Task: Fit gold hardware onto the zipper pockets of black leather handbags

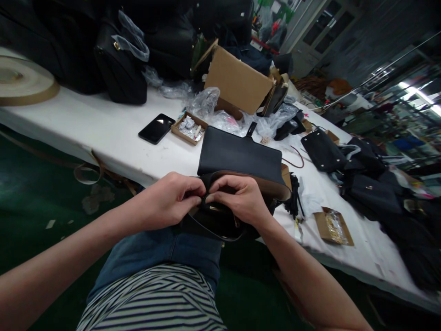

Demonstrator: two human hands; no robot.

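A black handbag [241, 154] sits at the table's near edge against my body, its flap laid back away from me and its mouth open. Inside the mouth a short stretch of gold zipper [213, 208] shows. My left hand [177, 197] pinches the black material at the left end of the opening with thumb and forefinger. Close beside it, my right hand [243, 197] pinches the same spot, its wrist crossing over the opening. The two sets of fingertips nearly touch. Whether a small part lies between them is hidden.
On the white table [113, 133] are a black phone [156, 128], a small box of bits [189, 128], a cardboard box [237, 78] among plastic wrap, and a box of gold pieces [334, 226]. Black bags [324, 149] lie right; others stand behind left, near a tape roll [25, 80].
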